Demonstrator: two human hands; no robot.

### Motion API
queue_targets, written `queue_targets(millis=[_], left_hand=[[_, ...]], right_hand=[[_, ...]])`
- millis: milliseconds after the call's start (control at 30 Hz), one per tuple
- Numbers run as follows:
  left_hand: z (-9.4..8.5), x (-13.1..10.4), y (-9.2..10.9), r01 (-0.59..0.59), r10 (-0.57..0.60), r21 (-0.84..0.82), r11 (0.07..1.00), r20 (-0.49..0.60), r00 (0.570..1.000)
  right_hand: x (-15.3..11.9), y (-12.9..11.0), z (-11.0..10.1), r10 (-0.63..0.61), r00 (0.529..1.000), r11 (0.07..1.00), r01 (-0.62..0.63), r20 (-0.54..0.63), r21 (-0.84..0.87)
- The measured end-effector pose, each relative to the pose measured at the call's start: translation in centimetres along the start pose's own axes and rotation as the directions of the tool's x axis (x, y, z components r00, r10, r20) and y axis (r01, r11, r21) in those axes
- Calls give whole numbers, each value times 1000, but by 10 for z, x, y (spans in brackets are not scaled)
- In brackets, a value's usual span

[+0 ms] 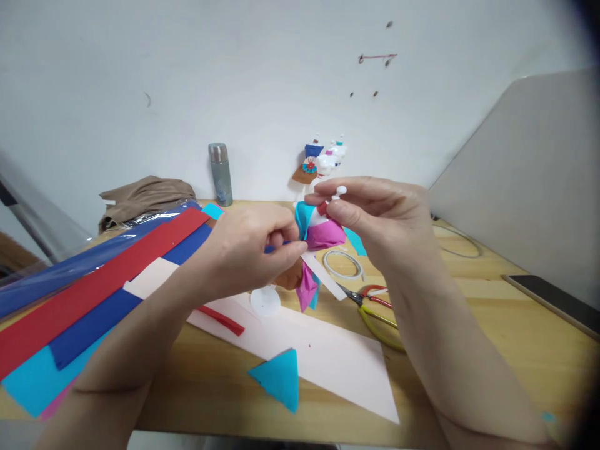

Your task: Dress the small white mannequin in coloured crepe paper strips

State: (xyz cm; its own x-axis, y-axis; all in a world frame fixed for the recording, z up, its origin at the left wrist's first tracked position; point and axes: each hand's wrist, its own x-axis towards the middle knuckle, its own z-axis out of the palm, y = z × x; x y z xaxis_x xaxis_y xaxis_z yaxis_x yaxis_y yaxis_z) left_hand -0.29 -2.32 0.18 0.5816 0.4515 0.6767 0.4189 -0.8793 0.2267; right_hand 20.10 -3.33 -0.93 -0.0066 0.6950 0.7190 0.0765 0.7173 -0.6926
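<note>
A small white figure wrapped in coloured paper point(323, 235), with cyan, red and pink showing, is held up over the table. My right hand point(375, 206) grips its upper part between thumb and fingers, leaving the white knobbed tip point(341, 190) exposed. Against its lower left side, my left hand point(262, 240) is closed in a pinch. A narrow pale paper strip point(330, 280) slants down to the right from the left thumb tip. A bit of blue shows in the left palm. Below hang brown and pink paper pieces point(307, 287); how they join the figure is partly hidden.
Scissors point(375, 303), a wire coil point(344, 265) and a white disc point(265, 301) lie beneath my hands. A cyan triangle point(281, 378) overlaps a long pale sheet point(347, 369). Coloured paper strips point(107, 275) cover the left; a flask point(220, 175) and decorated figures point(323, 159) stand behind.
</note>
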Motion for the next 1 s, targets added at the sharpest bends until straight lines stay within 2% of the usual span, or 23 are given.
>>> queue_targets(millis=[67,233,367,533,633,767,867,1000], left_hand=[[-2,-1,-1,6,-6,-21,1000,-32,999],[5,-1,-5,-105,103,-22,994,-88,991],[9,0,-6,-94,86,-82,992,-94,992],[11,2,-7,0,-13,-156,988,-86,996],[12,5,-4,112,-117,-208,972,-15,993],[12,9,-3,275,-257,-322,906,99,961],[10,12,-10,322,-291,-397,859,138,947],[5,15,-30,349,-351,-415,840,74,934]], right_hand=[[1,1,0,13,1000,1000,-13,-2,0],[0,1,-1,33,999,999,-33,-3,-4],[-1,1,0,15,1000,999,-16,-23,-34],[1,4,0,-24,998,996,18,-65,-91],[3,7,0,-39,990,984,14,-133,-177],[7,13,0,-127,978,950,72,-166,-305],[18,14,0,-138,983,927,84,-124,-365],[49,12,4,-2,998,918,28,67,-395]])
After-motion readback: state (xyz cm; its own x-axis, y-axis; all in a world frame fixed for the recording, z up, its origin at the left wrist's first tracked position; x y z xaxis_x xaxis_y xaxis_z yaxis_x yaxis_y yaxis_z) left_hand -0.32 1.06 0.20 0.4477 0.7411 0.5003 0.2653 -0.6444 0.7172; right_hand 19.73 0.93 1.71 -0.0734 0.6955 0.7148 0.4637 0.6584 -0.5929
